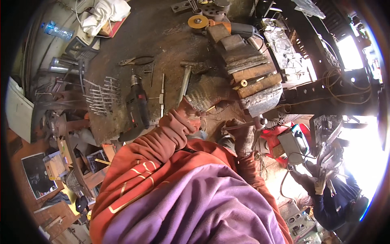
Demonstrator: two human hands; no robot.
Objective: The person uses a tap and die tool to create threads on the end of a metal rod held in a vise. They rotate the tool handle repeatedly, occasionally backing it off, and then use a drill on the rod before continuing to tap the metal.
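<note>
A large bench vise (262, 99) stands at the bench's edge, with a small round brass-coloured piece (243, 83) at its jaws. My left hand (211, 94), in a grey knitted glove, is beside the vise with its fingers curled down. A thin yellowish tip (210, 108) shows under the palm; what the fingers hold is mostly hidden. Lower and to the right, my gloved right hand (243, 137) is closed around the vise handle (254, 123), a metal bar with a rounded end. Just left of my left hand lies a hammer (186, 81).
On the bench (138, 42) lie a power drill (137, 101), a tap wrench (162, 97), pliers (137, 61) and a rack of metal rods (102, 95). An angle grinder (231, 27) is behind the vise. At right, another person (337, 203) works near a red-and-grey machine (293, 144).
</note>
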